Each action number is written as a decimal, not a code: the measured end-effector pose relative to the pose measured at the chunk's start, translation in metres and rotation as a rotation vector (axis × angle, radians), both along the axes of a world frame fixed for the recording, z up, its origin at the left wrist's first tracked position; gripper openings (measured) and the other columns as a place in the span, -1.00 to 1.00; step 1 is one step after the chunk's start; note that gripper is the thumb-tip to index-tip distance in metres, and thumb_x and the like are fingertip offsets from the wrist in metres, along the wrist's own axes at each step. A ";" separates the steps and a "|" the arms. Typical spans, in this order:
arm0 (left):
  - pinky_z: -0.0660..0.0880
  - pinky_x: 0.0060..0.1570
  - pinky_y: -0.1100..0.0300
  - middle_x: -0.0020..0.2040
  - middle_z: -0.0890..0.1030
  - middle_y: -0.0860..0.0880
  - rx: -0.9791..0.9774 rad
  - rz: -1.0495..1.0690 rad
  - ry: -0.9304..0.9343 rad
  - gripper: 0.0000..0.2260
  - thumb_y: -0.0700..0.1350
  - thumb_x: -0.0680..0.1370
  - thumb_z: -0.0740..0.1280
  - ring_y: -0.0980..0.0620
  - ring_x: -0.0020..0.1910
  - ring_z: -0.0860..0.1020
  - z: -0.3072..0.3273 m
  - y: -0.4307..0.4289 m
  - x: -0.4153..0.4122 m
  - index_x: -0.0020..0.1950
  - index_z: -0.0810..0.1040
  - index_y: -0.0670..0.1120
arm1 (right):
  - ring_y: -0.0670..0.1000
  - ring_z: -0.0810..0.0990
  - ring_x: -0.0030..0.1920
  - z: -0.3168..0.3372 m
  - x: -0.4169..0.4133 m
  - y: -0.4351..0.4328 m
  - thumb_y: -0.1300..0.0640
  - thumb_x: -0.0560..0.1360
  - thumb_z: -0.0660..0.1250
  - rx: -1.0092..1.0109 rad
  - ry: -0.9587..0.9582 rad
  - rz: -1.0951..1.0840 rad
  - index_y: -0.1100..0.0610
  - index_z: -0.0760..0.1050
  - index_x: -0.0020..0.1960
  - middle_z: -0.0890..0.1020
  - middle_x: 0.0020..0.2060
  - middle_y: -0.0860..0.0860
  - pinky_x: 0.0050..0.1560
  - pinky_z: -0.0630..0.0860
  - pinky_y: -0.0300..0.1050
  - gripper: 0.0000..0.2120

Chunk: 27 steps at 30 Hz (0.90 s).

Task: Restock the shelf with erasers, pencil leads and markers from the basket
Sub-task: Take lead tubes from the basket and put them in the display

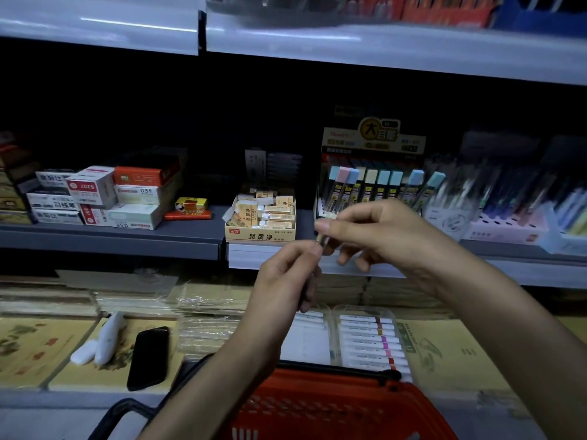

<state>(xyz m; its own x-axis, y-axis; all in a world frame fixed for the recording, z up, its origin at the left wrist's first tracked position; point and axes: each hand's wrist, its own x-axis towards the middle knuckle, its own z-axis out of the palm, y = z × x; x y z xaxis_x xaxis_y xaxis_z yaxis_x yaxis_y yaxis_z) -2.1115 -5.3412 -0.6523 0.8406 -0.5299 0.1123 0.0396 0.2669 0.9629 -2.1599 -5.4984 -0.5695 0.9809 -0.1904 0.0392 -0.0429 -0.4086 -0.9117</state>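
Note:
Both hands meet in front of the middle shelf (190,236). My right hand (381,233) pinches a slim pencil lead tube (321,231) near its pale cap. My left hand (286,277) grips dark slim tubes (306,293) that poke out below its fingers. Behind the hands stands the pencil lead display (374,182) with pastel-capped tubes. An open eraser box (260,217) sits left of it, filled with several erasers. A clear marker case (371,341) lies on the lower shelf. The red basket (333,404) is at the bottom, under my forearms.
Stacked small boxes (104,198) fill the left of the middle shelf. Pen holders (508,201) stand at the right. A black phone (149,357) and a white object (101,341) lie on yellow paper pads on the lower shelf.

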 end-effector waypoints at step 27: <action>0.59 0.15 0.16 0.19 0.64 0.07 0.186 0.085 -0.161 -0.70 -0.18 0.53 0.50 0.19 0.20 0.61 -0.017 -0.009 0.001 0.20 0.61 0.12 | -0.18 0.70 -0.17 -0.004 0.025 -0.089 0.22 0.66 0.29 -0.493 -0.437 -0.424 0.09 0.62 0.10 0.69 -0.10 -0.04 0.07 0.66 -0.15 -0.86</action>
<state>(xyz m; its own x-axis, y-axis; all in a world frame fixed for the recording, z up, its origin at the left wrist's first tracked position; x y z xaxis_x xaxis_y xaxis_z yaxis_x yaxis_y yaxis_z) -2.1103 -5.3502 -0.6692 0.8621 -0.4825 0.1550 -0.1326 0.0804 0.9879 -2.1354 -5.5878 -0.5735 0.7044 -0.4054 0.5826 0.0357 -0.7996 -0.5995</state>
